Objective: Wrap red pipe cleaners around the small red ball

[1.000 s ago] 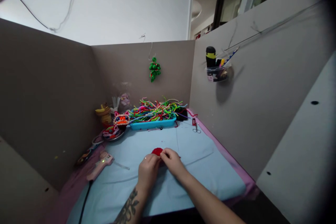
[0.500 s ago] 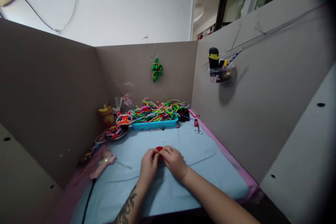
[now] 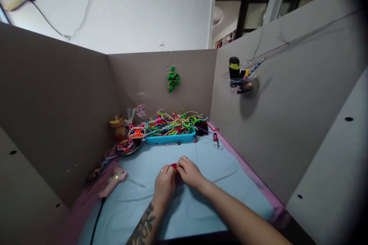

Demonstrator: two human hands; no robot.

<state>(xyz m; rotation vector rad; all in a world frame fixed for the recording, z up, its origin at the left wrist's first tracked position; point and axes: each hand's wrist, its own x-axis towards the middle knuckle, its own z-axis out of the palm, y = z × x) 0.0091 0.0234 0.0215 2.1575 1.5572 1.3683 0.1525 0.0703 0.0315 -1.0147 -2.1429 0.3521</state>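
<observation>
Between my two hands, above the middle of the blue cloth [image 3: 184, 210], is a small red piece [image 3: 174, 166]. Most of it is covered by my fingers, so its kind and shape do not show. My left hand [image 3: 165, 182] is closed on its left side, fingertips pressed together. From the right, my right hand [image 3: 188, 171] pinches the same red piece, knuckles up. Beyond the hands stands a blue tray [image 3: 171, 138] heaped with pipe cleaners [image 3: 175, 122] in many colours.
A pink glue gun [image 3: 113, 183] with a lit green light lies at left, its cord running to the front edge. Small scissors [image 3: 218, 145] lie at back right. A metal bowl [image 3: 129, 152] holds colourful pieces. Grey panels [image 3: 161, 80] enclose three sides; a clear cup [image 3: 241, 85] hangs right.
My left hand has turned so its back shows more, and my right fingers have curled over the red piece, which shows less. The whole view has tipped slightly upward.
</observation>
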